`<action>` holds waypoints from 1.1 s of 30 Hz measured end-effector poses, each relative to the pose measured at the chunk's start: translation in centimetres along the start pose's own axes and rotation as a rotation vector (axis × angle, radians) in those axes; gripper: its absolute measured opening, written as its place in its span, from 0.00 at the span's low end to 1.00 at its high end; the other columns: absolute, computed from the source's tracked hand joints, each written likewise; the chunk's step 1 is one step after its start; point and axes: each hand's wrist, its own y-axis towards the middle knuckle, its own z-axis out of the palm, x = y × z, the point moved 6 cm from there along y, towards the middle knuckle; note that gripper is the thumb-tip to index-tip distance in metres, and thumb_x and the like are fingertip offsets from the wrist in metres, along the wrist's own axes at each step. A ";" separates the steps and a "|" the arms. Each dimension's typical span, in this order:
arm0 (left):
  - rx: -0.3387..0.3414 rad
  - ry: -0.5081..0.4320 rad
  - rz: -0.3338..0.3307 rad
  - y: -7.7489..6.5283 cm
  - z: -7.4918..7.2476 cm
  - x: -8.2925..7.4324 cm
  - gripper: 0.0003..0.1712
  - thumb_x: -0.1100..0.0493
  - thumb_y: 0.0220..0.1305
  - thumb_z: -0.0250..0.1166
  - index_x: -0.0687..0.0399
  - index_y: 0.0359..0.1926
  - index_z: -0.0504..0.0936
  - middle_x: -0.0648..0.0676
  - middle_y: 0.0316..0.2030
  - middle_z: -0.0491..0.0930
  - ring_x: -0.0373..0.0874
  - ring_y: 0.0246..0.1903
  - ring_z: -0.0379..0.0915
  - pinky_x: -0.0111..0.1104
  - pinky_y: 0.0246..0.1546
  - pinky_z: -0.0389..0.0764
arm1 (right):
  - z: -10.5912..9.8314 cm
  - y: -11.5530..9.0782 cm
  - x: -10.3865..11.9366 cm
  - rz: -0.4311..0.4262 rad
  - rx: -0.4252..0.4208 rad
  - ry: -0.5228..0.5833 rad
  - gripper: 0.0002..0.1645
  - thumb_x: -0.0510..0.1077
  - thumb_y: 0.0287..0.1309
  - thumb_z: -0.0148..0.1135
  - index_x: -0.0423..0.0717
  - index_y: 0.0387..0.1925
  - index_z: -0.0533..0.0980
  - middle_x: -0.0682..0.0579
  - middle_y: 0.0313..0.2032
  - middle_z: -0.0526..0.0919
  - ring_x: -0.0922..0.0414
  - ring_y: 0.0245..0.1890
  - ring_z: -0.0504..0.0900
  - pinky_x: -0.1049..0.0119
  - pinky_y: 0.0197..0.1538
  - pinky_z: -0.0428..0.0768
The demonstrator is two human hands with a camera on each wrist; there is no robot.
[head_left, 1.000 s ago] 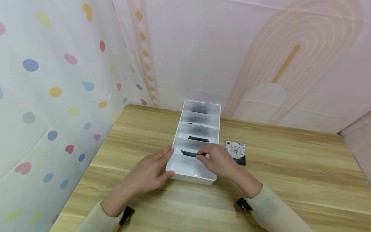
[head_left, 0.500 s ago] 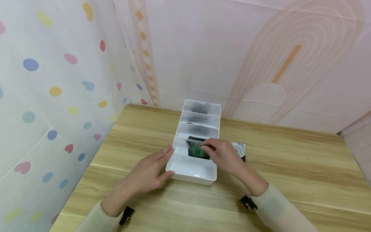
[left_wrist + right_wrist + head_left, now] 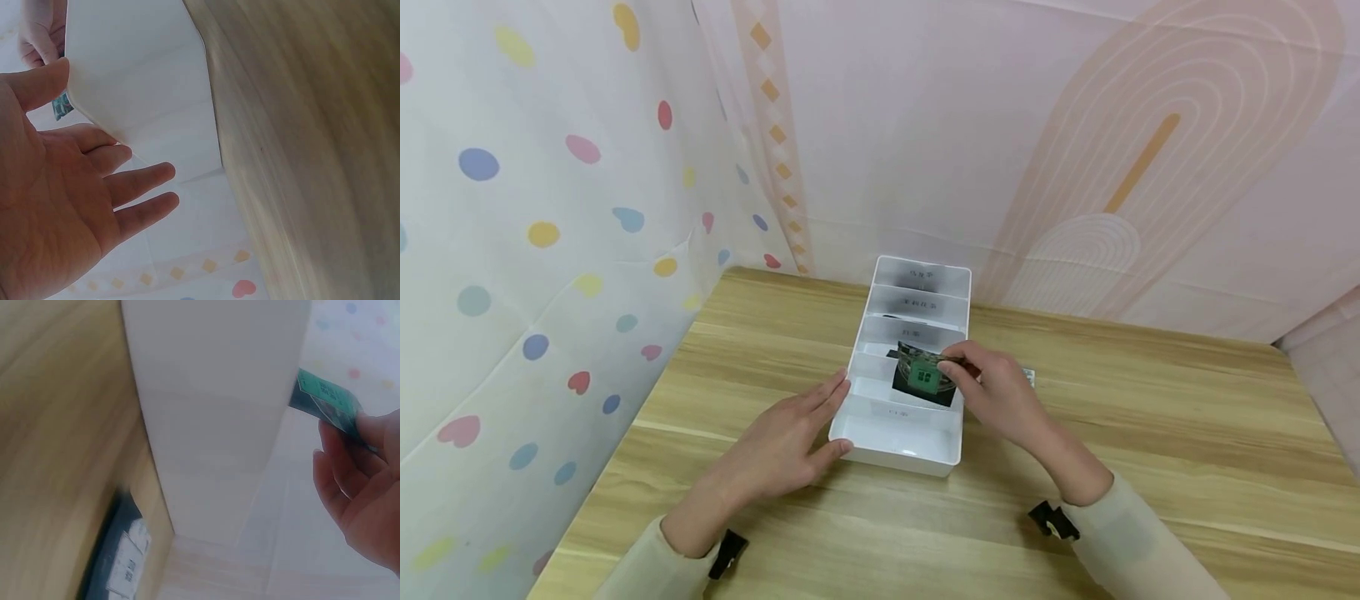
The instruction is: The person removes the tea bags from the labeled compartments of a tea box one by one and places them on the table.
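Note:
A white divided box with printed labels on its dividers sits on the table. My left hand rests against the box's left side, fingers extended; the left wrist view shows this hand with its palm beside the white wall. Between thumb and fingers, my right hand pinches a dark green tea sachet by its upper right corner, above the second-nearest compartment. In the right wrist view the sachet stands out past the box's edge. Another dark sachet shows slightly behind the held one, mostly hidden.
To the right of the box lies a patterned sachet with a white label, nearly covered by my right hand in the head view. A thin dark edge shows in a farther compartment. Behind the wooden table hangs a pink curtain.
My right hand has raised the green sachet from the second-nearest compartment, moving up and to the right, and its green face now shows. The left hand has stayed on the box.

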 end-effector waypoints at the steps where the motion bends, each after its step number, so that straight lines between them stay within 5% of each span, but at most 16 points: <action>1: 0.000 -0.001 0.000 0.0 0.0 0.0 0.46 0.42 0.73 0.65 0.67 0.79 0.61 0.62 0.79 0.58 0.57 0.73 0.65 0.53 0.69 0.72 | -0.2 0.0 0.0 0.001 -0.007 0.003 0.05 0.33 0.70 0.66 0.39 0.44 0.84 0.53 0.32 0.86 0.59 0.29 0.77 0.66 0.31 0.77; 21: -0.020 -0.005 0.018 0.0 -0.1 0.0 0.45 0.44 0.74 0.65 0.68 0.78 0.62 0.63 0.79 0.59 0.58 0.73 0.65 0.54 0.68 0.73 | -4.5 -1.6 -0.8 0.044 -0.152 -0.030 0.06 0.31 0.68 0.67 0.37 0.45 0.85 0.49 0.35 0.88 0.54 0.34 0.84 0.64 0.35 0.80; 33: -0.012 -0.008 0.010 -0.3 -0.1 0.0 0.44 0.45 0.75 0.64 0.69 0.78 0.62 0.63 0.79 0.59 0.59 0.72 0.66 0.53 0.67 0.74 | -7.1 -3.0 -2.4 0.103 -0.240 -0.044 0.08 0.32 0.69 0.66 0.37 0.47 0.86 0.45 0.40 0.90 0.59 0.37 0.83 0.77 0.35 0.76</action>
